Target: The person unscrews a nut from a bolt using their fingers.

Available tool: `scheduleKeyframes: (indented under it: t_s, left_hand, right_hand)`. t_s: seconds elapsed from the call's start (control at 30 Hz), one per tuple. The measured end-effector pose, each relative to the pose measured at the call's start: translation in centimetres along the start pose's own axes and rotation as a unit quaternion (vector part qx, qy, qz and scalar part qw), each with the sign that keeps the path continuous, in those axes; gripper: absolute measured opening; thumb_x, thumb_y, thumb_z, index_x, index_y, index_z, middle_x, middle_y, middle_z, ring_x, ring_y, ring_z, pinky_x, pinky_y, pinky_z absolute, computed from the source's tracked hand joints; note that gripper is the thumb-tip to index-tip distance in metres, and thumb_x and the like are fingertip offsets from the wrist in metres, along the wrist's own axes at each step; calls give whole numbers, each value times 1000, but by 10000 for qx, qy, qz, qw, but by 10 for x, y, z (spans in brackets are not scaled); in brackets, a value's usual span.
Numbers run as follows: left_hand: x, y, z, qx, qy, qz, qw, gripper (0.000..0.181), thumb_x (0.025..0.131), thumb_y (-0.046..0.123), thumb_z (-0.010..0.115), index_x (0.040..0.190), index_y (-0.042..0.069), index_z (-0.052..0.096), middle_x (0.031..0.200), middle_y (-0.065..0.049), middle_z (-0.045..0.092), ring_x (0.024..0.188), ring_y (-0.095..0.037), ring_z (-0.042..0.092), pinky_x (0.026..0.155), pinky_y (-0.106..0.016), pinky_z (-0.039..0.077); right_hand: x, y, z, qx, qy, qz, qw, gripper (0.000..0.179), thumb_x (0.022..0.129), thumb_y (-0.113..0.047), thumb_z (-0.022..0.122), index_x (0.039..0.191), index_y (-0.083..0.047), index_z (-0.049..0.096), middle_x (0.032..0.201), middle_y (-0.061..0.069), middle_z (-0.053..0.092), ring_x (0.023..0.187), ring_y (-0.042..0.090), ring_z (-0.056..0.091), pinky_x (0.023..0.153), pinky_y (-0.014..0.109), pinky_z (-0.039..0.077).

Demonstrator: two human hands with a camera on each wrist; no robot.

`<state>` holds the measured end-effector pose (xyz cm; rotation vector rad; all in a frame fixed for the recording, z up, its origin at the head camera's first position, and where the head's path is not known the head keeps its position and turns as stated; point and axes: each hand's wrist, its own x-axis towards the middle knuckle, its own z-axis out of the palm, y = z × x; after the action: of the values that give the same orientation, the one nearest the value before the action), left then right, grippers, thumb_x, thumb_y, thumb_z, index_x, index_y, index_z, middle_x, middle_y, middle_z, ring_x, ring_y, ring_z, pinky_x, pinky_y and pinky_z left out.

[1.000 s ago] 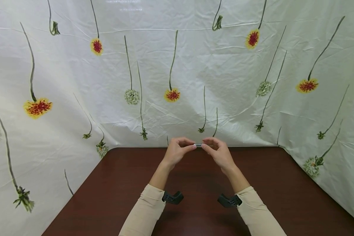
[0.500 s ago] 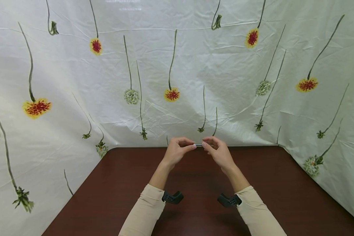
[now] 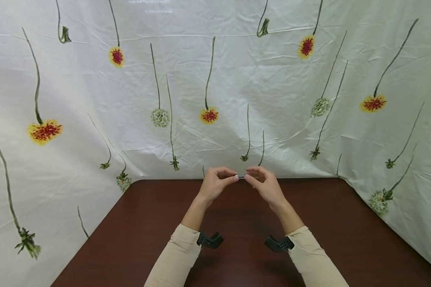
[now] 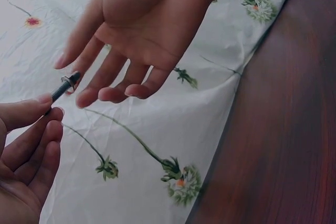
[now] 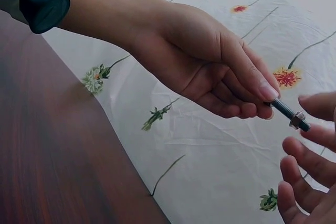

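Observation:
My left hand [image 3: 212, 185] pinches one end of a dark threaded bolt [image 5: 283, 109] between thumb and forefinger. The bolt's other end points towards my right hand [image 3: 267, 186], and a hex nut [image 5: 297, 119] sits on the thread close to that end. In the left wrist view the nut [image 4: 69, 82] lies between the right thumb and forefinger, which stand apart around it. The other right fingers are spread and relaxed. From the head view the bolt [image 3: 241, 176] looks level, held up over the far edge of the table, its left end hidden by the left fingertips.
A dark reddish-brown table [image 3: 237, 223] lies beneath both arms. Behind and beside it hangs a white cloth [image 3: 186, 79] printed with flowers. Black bands with mounts [image 3: 210, 240] are strapped over both cream sleeves [image 3: 181, 255].
The right thumb and forefinger come closer together half a second ago, then part again around the nut's end. The left hand and the bolt stay nearly still.

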<state>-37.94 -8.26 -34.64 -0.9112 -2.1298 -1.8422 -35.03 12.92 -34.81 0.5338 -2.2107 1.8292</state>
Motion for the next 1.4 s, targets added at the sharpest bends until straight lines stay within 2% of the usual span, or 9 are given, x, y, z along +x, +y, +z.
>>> scheduleKeyframes:
  t_s: [0.2,0.43,0.6,0.7,0.8,0.93,1.13,1.27,1.4]
  left_hand:
    - [0,1,-1,-48,-37,28,10000,15,94,7,78,106,-2,79,107,-21,74,97,-25,70,85,-40,56]
    - [0,1,-3,-235,64,-1,9997,14,93,5,78,105,-3,79,99,-10,76,95,-26,70,85,-39,56]
    - [0,1,-4,-177,52,3,9998,13,93,5,79,104,-1,79,99,-9,77,95,-26,70,84,-39,56]
    - [0,2,-4,-184,61,-16,9998,14,93,5,79,104,-3,79,98,-9,77,95,-25,70,84,-38,56]
    - [0,3,-5,-193,49,-33,9998,19,93,6,78,106,-7,77,99,-8,77,95,-25,70,84,-38,55]
    - [0,3,-4,-159,35,-50,9999,21,93,6,78,108,-9,76,99,-8,76,96,-25,69,84,-38,55]
    - [1,1,-3,-54,40,0,10000,17,92,5,79,106,-4,78,99,-8,77,96,-24,70,84,-38,55]
    - [1,1,-3,-114,68,-16,9999,14,92,4,79,104,-2,79,98,-7,77,95,-24,70,83,-38,56]
    - [1,0,-2,-89,63,31,9999,15,93,5,79,105,-4,78,98,-8,76,95,-25,70,83,-38,56]
  right_hand:
    - [1,-1,1,-35,37,2,10000,22,102,-13,70,114,4,72,106,20,72,95,28,67,87,42,52]
    - [-2,-2,0,113,-154,-123,9997,34,97,-9,74,129,1,66,126,22,67,109,34,65,90,43,51]
    - [-1,-1,4,207,-5,-57,9998,32,103,-19,69,124,4,68,115,21,70,102,33,66,88,42,54]
    - [0,0,5,290,128,-111,9994,27,102,-16,70,116,7,70,108,20,72,99,29,66,87,40,55]
    - [0,0,5,262,167,-238,9992,23,100,-9,71,118,5,70,113,20,71,103,26,66,88,39,53]
    - [-1,-1,3,187,99,-254,9995,31,99,-9,72,128,2,66,122,21,68,108,29,65,91,39,51]
    - [1,2,3,113,98,-133,9998,29,102,-17,70,121,5,69,110,20,70,95,26,64,85,39,53]
    - [1,3,2,16,103,-212,9997,24,100,-10,71,121,1,71,117,20,69,101,26,65,86,38,51]
    - [0,1,1,82,30,-160,9998,33,99,-10,72,130,-3,67,126,23,65,108,30,64,89,42,50]
